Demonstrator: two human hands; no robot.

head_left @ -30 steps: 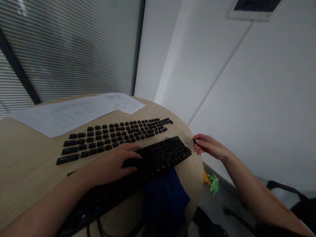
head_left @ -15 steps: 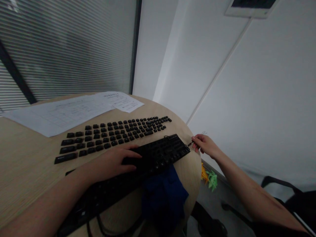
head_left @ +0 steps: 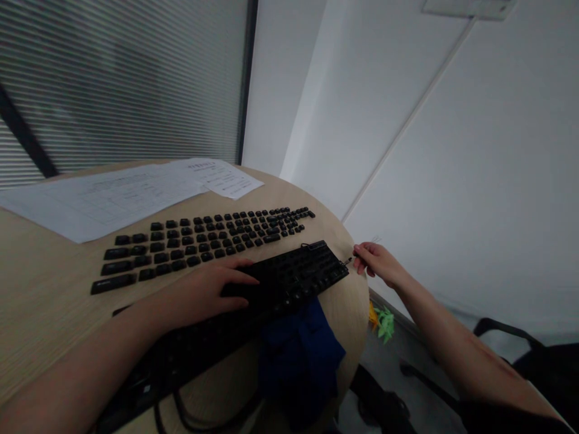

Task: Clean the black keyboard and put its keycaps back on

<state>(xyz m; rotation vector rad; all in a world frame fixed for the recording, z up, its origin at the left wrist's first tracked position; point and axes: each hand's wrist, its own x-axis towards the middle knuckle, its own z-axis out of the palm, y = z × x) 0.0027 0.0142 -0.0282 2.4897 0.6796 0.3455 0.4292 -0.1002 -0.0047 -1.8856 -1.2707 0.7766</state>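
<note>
Keyboard: left hand half-open, resting on top; right hand, two o'clock, pinching thin tool; best braced steady.

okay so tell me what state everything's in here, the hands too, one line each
Left hand: fingers spread, resting on the keyboard
Right hand: pinching a thin item, too small to identify
Keyboard: partly covered by the left hand
Loose keycaps: set out in rows
Papers: lying flat
Blue bundle: creased
Blinds: lowered

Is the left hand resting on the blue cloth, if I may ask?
No, the left hand rests on the black keyboard, apart from the blue cloth.
</note>
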